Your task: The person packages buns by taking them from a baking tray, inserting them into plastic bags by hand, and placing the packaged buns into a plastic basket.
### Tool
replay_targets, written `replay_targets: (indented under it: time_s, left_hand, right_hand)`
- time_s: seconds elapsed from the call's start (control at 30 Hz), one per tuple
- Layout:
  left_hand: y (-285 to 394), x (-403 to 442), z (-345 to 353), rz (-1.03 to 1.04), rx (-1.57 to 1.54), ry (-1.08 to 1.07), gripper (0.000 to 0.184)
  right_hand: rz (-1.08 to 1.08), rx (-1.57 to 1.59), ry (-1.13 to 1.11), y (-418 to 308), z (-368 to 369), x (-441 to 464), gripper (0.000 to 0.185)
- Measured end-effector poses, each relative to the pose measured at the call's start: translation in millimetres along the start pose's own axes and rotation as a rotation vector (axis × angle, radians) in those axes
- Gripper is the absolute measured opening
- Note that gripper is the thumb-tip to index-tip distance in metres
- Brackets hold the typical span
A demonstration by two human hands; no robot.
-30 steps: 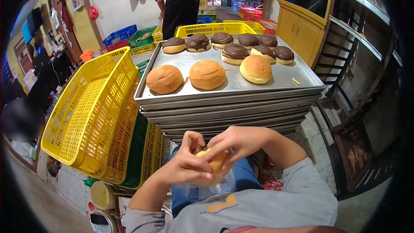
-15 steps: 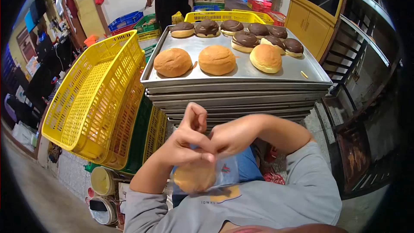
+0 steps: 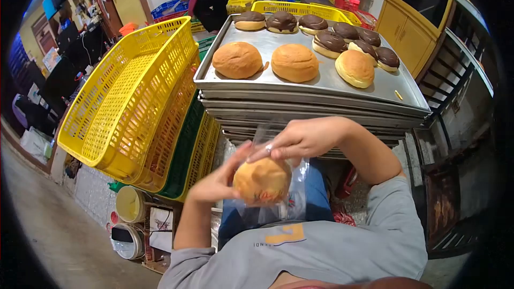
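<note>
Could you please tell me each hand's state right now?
Left hand: holding the bagged bun.
Right hand: touching the clear bag; grip cannot be told.

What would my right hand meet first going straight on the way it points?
Probably your left hand: the right hand points toward it across the top of the bagged bun, though depth is unclear.

Golden bun (image 3: 261, 177) here, red print (image 3: 266, 196) on my clear bag (image 3: 299, 190)! Shirt (image 3: 342, 251) grey, jeans (image 3: 317, 198) blue, tray (image 3: 267, 41) silver, and that basket (image 3: 152, 85), bright yellow lattice!
</note>
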State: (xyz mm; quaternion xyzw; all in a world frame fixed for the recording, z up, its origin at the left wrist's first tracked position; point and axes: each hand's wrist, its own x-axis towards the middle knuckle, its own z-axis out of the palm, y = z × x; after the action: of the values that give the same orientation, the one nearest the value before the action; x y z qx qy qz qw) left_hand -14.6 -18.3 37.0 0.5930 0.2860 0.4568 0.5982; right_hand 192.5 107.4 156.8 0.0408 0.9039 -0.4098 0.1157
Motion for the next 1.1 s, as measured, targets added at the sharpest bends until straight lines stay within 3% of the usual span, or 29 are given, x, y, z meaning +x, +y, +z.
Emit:
replay_targets:
  time_s: [0.03,0.1,0.17,0.23,0.27,0.33,0.4,0.43,0.47,0.5,0.57,0.63,0.67,0.7,0.77,0.8,0.87,0.97,1.0,1.1]
  left_hand:
    - [-12.6,-1.4,9.0,-0.029,-0.174,-0.006,0.104]
    - [-25.5,-9.2,16.7,-0.138,-0.21,0.105,0.1]
    - [-24.4,-15.2,19.5,-0.114,-0.304,0.16,0.097]
    - [-23.6,-21.7,14.6,-0.073,-0.387,0.207,0.095]
    - [-26.6,-26.4,8.4,-0.011,-0.421,0.217,0.093]
    - [-28.7,-30.3,4.0,0.096,-0.483,0.279,0.092]
    - [-23.4,-27.5,5.8,0.129,-0.449,0.363,0.093]
    - [-21.5,-25.6,5.7,0.143,-0.425,0.388,0.093]
    - [-22.6,-26.7,4.0,0.136,-0.424,0.397,0.093]
    - [-24.8,-27.5,2.7,0.177,-0.366,0.399,0.09]
    - [-24.2,-26.3,2.7,0.219,-0.313,0.405,0.087]
    - [-14.4,-24.1,7.3,0.319,-0.189,0.427,0.08]
    - [-21.2,-26.3,7.3,0.282,-0.107,0.503,0.063]
    - [-35.2,-32.9,5.6,0.114,0.077,0.695,0.048]
    - [-50.3,-34.0,10.4,0.211,-0.01,0.855,0.039]
    - [-57.5,-37.5,7.6,0.222,-0.005,0.851,0.039]
    - [-67.5,-41.4,0.7,0.43,-0.359,0.823,0.038]
    - [-36.6,-17.6,25.6,0.302,-0.493,0.965,0.035]
    - [-44.1,-22.5,22.1,0.228,-0.294,0.965,0.034]
    - [-60.7,-29.9,15.1,0.232,-0.155,0.955,0.034]
  right_hand:
    - [0.04,0.167,-0.008,-3.1,0.4,3.4,0.044]
    - [0.002,0.016,-0.058,-4.1,-5.9,10.4,0.05]
    - [-0.289,-0.044,0.167,16.9,-2.4,7.1,0.063]
    - [-0.13,0.146,0.104,11.7,-21.9,-10.4,0.067]
    - [-0.17,0.375,0.419,29.9,-13.7,-14.1,0.074]
    - [-0.191,0.602,0.722,61.1,17.2,1.1,0.081]
    - [-0.477,0.986,0.942,61.9,54.1,35.9,0.098]
    - [-0.388,1.06,0.726,55.0,71.5,44.3,0.112]
    - [-0.428,1.099,0.667,51.0,89.9,56.4,0.11]
    - [-0.479,1.026,0.726,45.0,98.6,63.1,0.092]
    - [-0.326,1.166,0.851,35.6,108.4,66.6,0.068]
    - [-0.352,1.119,0.865,41.2,122.0,74.8,0.059]
    - [-0.381,1.067,0.886,46.5,129.7,78.4,0.051]
    - [-0.384,1.067,0.884,52.6,136.7,81.3,0.051]
    - [-0.449,1.154,0.875,63.9,144.8,85.3,0.049]
    - [-0.455,1.224,0.916,65.1,146.0,84.6,0.045]
    - [-0.459,1.255,0.965,68.2,150.9,85.6,0.046]
    - [-0.427,1.298,1.035,74.8,163.0,83.8,0.048]
    - [-0.446,1.307,1.028,85.0,171.8,85.8,0.047]
    - [-0.504,1.32,1.012,78.7,163.0,78.9,0.046]
